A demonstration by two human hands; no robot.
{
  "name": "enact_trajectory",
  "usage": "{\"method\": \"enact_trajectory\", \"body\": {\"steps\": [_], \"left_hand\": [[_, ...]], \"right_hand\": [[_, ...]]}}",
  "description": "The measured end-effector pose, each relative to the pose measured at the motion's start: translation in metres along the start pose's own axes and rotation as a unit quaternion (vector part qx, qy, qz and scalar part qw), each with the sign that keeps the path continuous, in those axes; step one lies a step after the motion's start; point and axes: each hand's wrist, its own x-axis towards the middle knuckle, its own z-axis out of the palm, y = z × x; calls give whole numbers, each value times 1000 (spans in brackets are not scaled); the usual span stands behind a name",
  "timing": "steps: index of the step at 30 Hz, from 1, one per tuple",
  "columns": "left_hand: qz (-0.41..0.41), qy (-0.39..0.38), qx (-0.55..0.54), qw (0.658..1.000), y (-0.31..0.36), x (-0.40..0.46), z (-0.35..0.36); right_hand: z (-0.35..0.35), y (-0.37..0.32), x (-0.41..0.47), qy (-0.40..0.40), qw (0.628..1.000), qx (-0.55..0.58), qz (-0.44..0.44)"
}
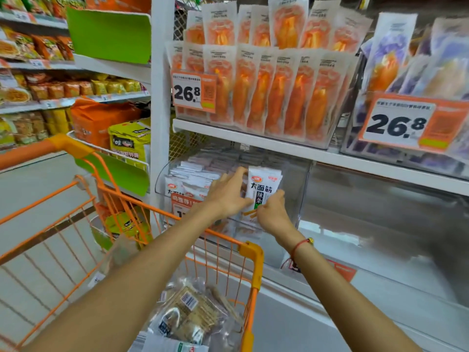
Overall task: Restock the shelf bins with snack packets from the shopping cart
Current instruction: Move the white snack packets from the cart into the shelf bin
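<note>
A white snack packet (264,185) with dark lettering stands upright inside the clear shelf bin (303,189) on the lower shelf. My left hand (227,194) holds its left edge, fingers reaching behind it. My right hand (272,212) pinches its lower right corner. More white packets (193,174) lie stacked in the bin's left part. The orange shopping cart (250,252) stands below my arms, with clear-wrapped snack packets (193,316) in its near corner.
The upper shelf carries a bin of orange packets (269,92) with a 26.8 price tag (194,91), and purple packets (396,47) to the right. Another clear bin (380,204) sits right of the one I work in. Shelves of snack bags (50,90) line the left aisle.
</note>
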Motion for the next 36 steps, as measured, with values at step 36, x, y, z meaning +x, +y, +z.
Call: {"method": "enact_trajectory", "body": {"steps": [36], "left_hand": [[97, 37, 194, 975, -7, -8, -4]], "right_hand": [[-2, 0, -7, -8, 975, -221, -12]]}}
